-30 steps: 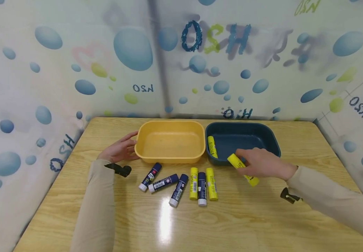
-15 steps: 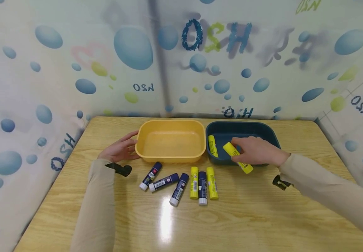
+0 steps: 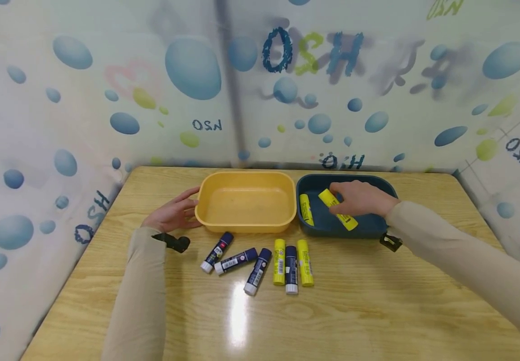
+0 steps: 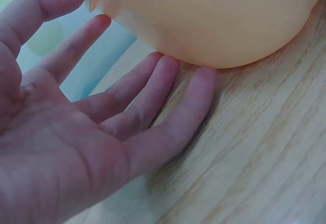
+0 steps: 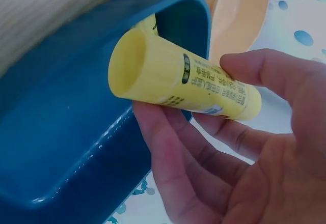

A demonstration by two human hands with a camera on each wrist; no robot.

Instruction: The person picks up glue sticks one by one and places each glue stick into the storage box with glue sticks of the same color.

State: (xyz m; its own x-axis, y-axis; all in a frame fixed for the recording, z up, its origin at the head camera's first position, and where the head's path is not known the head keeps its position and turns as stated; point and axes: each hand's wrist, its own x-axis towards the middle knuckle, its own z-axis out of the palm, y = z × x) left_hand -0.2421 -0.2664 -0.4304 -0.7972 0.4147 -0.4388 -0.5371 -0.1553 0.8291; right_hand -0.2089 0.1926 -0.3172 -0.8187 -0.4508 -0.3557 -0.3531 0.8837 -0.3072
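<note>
My right hand point(image 3: 362, 197) pinches a yellow glue stick point(image 3: 329, 197) between thumb and fingers, over the dark blue bin point(image 3: 332, 231). In the right wrist view this glue stick point(image 5: 173, 76) is tilted, one end toward the camera, above the bin's rim. Another yellow glue stick point(image 3: 306, 210) lies inside that bin at its left wall. The fingertips of my left hand point(image 3: 171, 211) touch the left outer side of the orange-yellow bin point(image 3: 246, 228). Seen from the left wrist, the fingers are loosely extended against the bin wall point(image 4: 204, 25), and nothing is in the palm.
In front of the bins, several glue sticks lie on the wooden table point(image 3: 354, 311). Some are navy with white ends point(image 3: 257, 272); two are yellow point(image 3: 280, 261). Behind the table rises a patterned wall covering point(image 3: 260, 100).
My right hand has carried the yellow glue stick forward and slightly left, from the dark blue bin's front edge to over its inside. The left hand stays at the orange-yellow bin.
</note>
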